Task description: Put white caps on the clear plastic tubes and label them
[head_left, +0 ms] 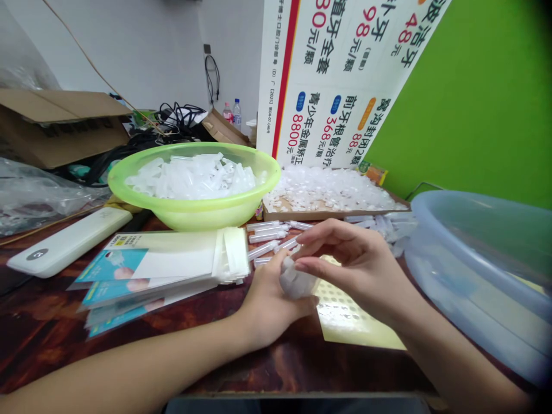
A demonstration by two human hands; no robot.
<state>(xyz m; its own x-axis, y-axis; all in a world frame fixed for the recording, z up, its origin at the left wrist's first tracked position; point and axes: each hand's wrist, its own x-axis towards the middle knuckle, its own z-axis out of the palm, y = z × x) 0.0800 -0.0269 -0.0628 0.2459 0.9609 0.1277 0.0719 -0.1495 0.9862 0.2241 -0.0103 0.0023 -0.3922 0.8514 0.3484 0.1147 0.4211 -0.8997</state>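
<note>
Fingers (321, 237) grasp a cloudy plastic lump (296, 280) from both sides (knobbly, translucent).

Cloudy white wad (297, 279); white tubes (265, 236); lime-green basin (194, 215); mottled red-brown tabletop (52, 328).

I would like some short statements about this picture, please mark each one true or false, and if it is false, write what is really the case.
1. The left hand and the right hand both touch a small translucent white object. True.
2. The green bowl holds translucent white plastic tubes. True.
3. The stack of printed cards lies to the right of the right hand. False: it lies to the left of the left hand.
4. The tiny white pieces are inside the green bowl. False: they are spread on a flat board behind the hands.
5. A large translucent basin stands to the right of the right hand. True.
</note>
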